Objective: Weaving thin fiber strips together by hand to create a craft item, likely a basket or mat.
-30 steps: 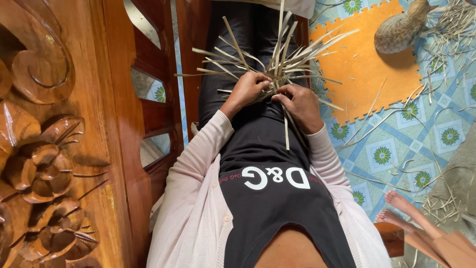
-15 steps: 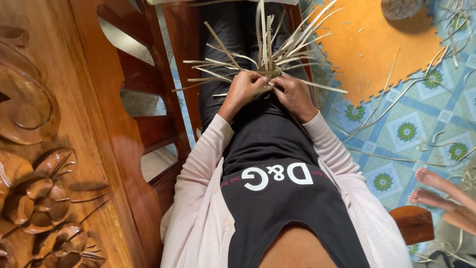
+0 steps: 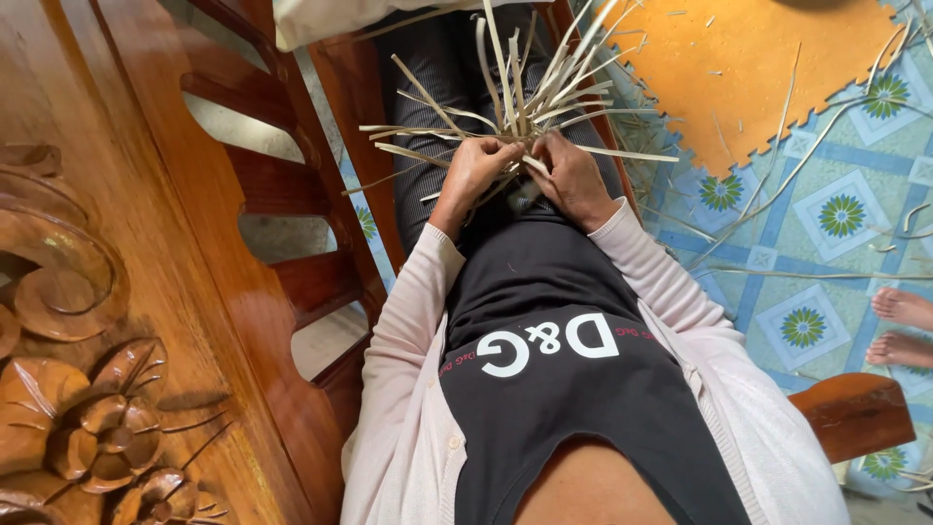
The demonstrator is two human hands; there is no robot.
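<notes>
Here, the biggest thing is the carved wood bench on the left, shiny and brown, with curls and flowers cut into it. The person sits on it and looks down at their lap.

Next comes the floor, blue and white with flower tiles. An orange mat lies on it at the top right. Thin loose strips lie scattered over the mat and the tiles. Another person's bare feet show at the right edge.

Then the strips in the lap. They are pale, flat and long, and they fan out upward and to both sides from one crossing spot. They sit on the dark trousers, just above the knees.

The left hand is closed, pinching the strips where they cross. The right hand is closed too, fingers curled over the same spot. The two hands touch the bundle side by side.

Since a second ago, the strips stand more upright and bunched, and the hands have stayed at the crossing spot. That looks like the weave is being pulled tighter at its middle.

No basket, box or bowl shows here, so nothing is held inside anything.
</notes>
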